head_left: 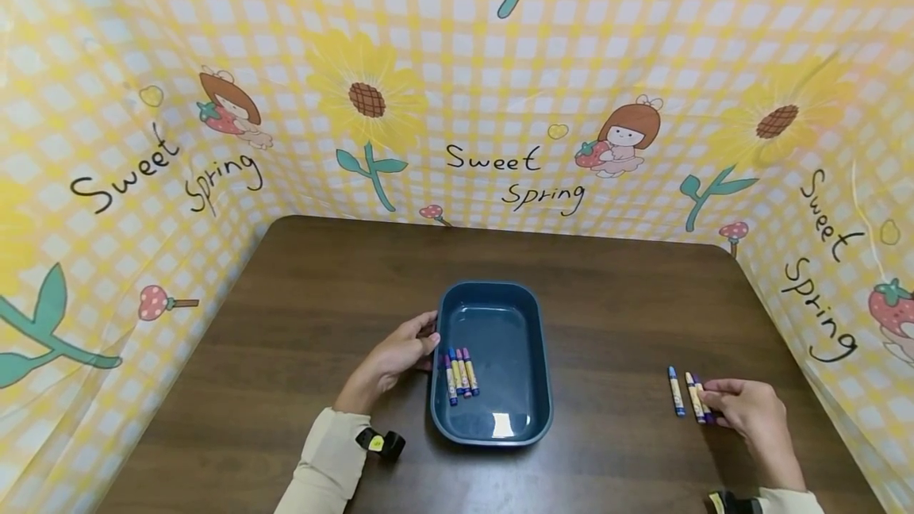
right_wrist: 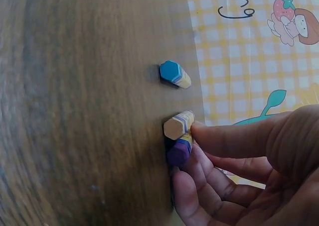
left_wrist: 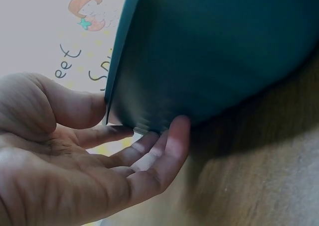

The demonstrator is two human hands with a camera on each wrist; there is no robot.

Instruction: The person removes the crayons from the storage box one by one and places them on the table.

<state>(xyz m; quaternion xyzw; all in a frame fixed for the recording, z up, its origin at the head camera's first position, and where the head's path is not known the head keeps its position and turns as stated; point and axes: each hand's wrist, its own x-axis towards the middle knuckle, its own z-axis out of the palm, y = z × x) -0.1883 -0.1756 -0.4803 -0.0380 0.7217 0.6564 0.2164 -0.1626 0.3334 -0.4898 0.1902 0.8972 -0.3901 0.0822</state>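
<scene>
A dark blue rectangular tray [head_left: 510,339] stands on the table. My left hand [head_left: 403,351] grips its left side, the thumb at the rim and the curled fingers against the outer wall [left_wrist: 214,52]. Several crayons [head_left: 462,372] lie side by side in the tray, near its left wall. At the right of the table, my right hand [head_left: 753,411] has its thumb and fingers around a purple crayon [right_wrist: 179,153]. Right beside that one lies a peach crayon [right_wrist: 174,128], close to the thumb tip. A blue crayon [head_left: 676,392] lies a little apart, to their left.
The brown wooden table [head_left: 343,260] has rounded far corners. A yellow checked cloth [head_left: 471,86] printed with flowers and figures hangs around its back and sides. Bare tabletop stretches between the tray and the crayons at the right.
</scene>
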